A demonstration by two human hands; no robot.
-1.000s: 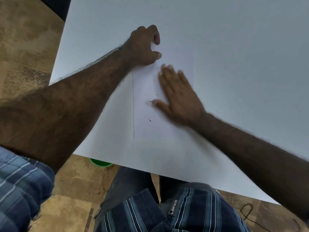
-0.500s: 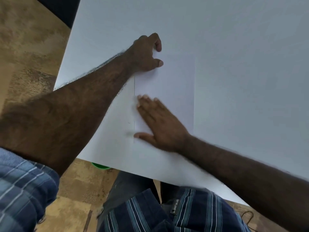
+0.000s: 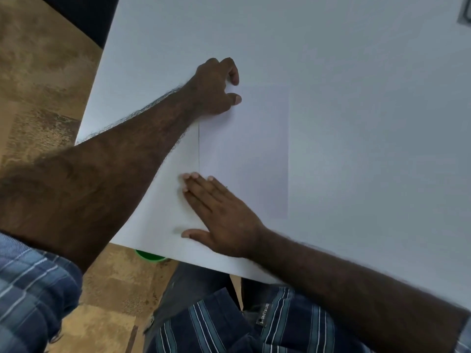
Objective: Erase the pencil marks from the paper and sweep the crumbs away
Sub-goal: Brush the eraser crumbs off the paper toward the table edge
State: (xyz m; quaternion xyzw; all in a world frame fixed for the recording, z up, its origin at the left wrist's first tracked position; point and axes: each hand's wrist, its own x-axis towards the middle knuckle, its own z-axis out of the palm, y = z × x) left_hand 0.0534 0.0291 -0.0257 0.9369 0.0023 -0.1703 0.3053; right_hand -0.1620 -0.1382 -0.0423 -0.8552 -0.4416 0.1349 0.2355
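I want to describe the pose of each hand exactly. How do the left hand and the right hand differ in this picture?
The left hand has curled fingers and rests at the paper's far left corner; the right hand lies flat with straight fingers near its near left corner. The left hand is farther from the person; the right hand is close to the table edge. Both touch the paper.

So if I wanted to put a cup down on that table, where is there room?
The table is bare right of the paper and beyond it, up to a dark-edged thing at the far right corner. It is crowded at the paper's left edge: the left hand presses its far corner, and the right hand lies flat across its near corner.
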